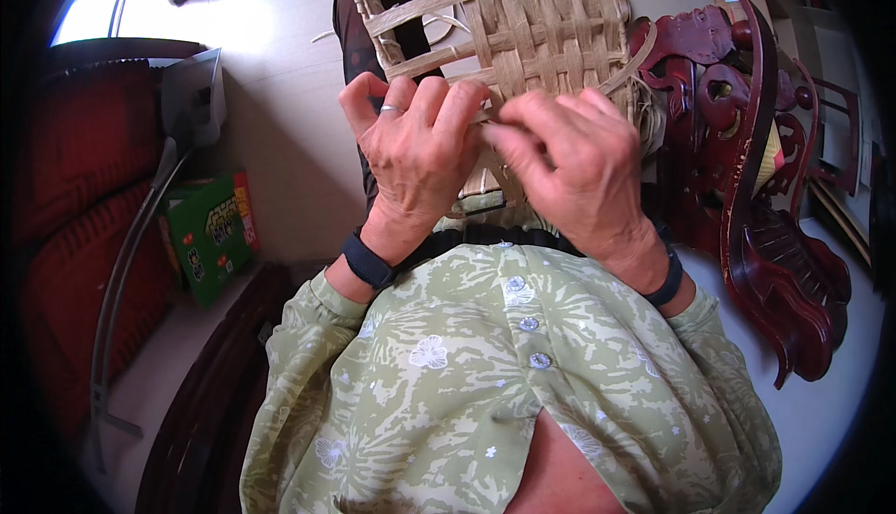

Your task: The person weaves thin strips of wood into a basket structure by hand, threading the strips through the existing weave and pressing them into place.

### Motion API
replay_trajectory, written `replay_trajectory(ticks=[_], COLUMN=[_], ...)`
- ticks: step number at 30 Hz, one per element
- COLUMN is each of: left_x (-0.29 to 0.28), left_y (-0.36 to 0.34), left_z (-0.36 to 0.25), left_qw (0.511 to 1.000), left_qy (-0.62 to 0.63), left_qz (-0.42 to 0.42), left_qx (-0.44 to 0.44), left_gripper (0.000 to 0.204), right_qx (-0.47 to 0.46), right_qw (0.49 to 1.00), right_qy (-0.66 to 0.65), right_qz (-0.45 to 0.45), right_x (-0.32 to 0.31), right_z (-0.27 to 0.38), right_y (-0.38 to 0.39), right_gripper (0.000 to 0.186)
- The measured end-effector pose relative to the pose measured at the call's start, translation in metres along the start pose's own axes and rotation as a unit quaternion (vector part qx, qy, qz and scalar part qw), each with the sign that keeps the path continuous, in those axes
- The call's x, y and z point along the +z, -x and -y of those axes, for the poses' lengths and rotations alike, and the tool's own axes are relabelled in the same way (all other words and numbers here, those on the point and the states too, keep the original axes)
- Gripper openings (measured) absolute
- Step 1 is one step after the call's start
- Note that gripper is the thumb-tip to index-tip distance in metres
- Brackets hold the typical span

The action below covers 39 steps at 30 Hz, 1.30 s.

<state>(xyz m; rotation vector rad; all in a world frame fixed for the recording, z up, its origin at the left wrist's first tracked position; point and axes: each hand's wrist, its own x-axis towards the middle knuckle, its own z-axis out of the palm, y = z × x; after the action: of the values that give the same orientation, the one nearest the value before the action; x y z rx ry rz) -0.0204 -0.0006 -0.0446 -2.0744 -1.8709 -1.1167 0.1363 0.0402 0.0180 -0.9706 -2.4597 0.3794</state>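
A beige woven piece of flat, fibrous strips lies over my lap. Its right part is a close over-under weave, while gaps show between the strips on the left. My left hand, with a ring on it, is curled closed at the near edge of the weave. Against it, my right hand pinches, its fingertips slightly blurred. A short pale bit of strip shows between the two sets of fingertips. The fingers hide most of what they grip.
Carved dark-red wooden furniture stands close on my right. To my left are red cushions, a green box and a thin grey metal bar. Loose strip curls beyond the weave on the pale floor.
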Motion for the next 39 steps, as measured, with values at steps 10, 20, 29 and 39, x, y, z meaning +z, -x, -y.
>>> replay_trajectory(ticks=[10,20,29,39], left_x=[-0.006,-0.009,-0.045,-0.053], left_y=[-0.001,-0.003,-0.022,-0.047], left_z=[-0.004,-0.008,0.006,0.024], left_qw=[0.997,0.995,0.948,0.93], left_qy=[-0.018,-0.012,0.182,0.133], left_qz=[0.074,0.095,0.255,0.344], left_qx=[-0.019,-0.031,-0.054,-0.013], left_gripper=[0.02,0.025,0.023,0.019], right_qx=[-0.039,-0.034,-0.039,0.0], right_qw=[0.991,0.995,0.996,0.998], right_qy=[0.094,-0.004,0.037,-0.013], right_qz=[0.091,0.097,0.069,0.066], right_x=[-0.009,-0.014,0.004,0.001], right_z=[-0.006,-0.014,-0.01,-0.014], right_y=[-0.01,-0.012,-0.003,-0.008], right_gripper=[0.012,0.023,0.027,0.012])
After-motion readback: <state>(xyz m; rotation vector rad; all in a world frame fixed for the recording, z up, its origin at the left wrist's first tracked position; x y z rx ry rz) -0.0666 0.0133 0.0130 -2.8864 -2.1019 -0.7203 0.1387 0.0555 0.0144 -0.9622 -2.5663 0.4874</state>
